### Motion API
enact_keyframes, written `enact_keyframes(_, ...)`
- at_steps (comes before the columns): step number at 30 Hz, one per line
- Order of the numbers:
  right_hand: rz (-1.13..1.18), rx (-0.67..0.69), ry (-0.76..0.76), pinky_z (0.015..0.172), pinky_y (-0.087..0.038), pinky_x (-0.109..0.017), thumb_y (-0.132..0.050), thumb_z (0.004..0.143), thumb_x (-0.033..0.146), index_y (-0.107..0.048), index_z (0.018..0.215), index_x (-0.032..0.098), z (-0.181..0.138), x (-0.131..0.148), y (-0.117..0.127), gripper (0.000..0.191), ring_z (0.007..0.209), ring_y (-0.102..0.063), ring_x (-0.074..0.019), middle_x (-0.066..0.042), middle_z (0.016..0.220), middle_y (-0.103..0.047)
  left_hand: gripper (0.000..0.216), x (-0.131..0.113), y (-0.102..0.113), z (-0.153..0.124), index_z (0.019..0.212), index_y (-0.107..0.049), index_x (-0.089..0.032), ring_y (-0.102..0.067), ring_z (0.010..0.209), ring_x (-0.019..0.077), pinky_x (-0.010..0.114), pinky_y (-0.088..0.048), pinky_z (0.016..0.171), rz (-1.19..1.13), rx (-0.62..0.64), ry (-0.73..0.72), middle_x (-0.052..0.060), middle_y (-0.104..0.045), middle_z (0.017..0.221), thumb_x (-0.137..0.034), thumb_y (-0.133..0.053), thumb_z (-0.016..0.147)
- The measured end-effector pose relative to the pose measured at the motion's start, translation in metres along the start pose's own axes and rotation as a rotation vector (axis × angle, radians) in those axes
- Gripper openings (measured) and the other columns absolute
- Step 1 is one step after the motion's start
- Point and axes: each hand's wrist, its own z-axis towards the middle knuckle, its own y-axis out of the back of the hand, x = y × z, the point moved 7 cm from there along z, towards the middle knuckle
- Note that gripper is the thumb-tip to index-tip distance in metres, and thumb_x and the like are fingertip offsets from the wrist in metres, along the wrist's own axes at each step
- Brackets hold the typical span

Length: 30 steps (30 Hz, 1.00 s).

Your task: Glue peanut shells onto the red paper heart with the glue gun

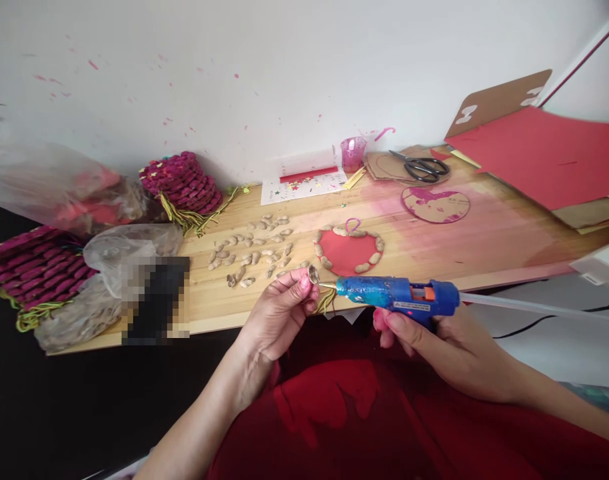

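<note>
Between the fingertips of my left hand (283,308) is a peanut (313,274), pinched at the table's front edge. My right hand (444,343) is wrapped round the handle of a blue hot glue gun (392,295), whose metal nozzle points left at the peanut, touching it or very close. A clear glue stick (514,305) sticks out of the gun's back. Just behind the gun lies a red heart-shaped piece (348,251) with peanuts along its rim and a purple loop at the top. Many loose peanuts (254,256) are spread on the table to its left.
Black scissors (424,167) rest on cardboard at the back, near a pink-stained cup (353,155). A paint-marked cardboard heart (435,204) lies in front. Red sheets (549,157) cover the right side. Purple woven bundles (184,183) and plastic bags (84,320) crowd the left.
</note>
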Motion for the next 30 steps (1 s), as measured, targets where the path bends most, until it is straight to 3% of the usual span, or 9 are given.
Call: enact_keyframes(30,-0.078,-0.017,0.053,0.051,-0.050,-0.025,-0.053,0.104,0.043,-0.069,0.083,0.021,0.0031,0.0028,0.0027,0.033,0.059,-0.062,-0.0132,-0.002,0.072,-0.071,0.036,-0.0026,-0.0069,0.0010,0.076,-0.068,-0.014,-0.050,0.063,0.0077,0.017,-0.042,0.055,-0.013,0.017,0.017,-0.001,-0.060,0.068,-0.027,-0.099,0.061)
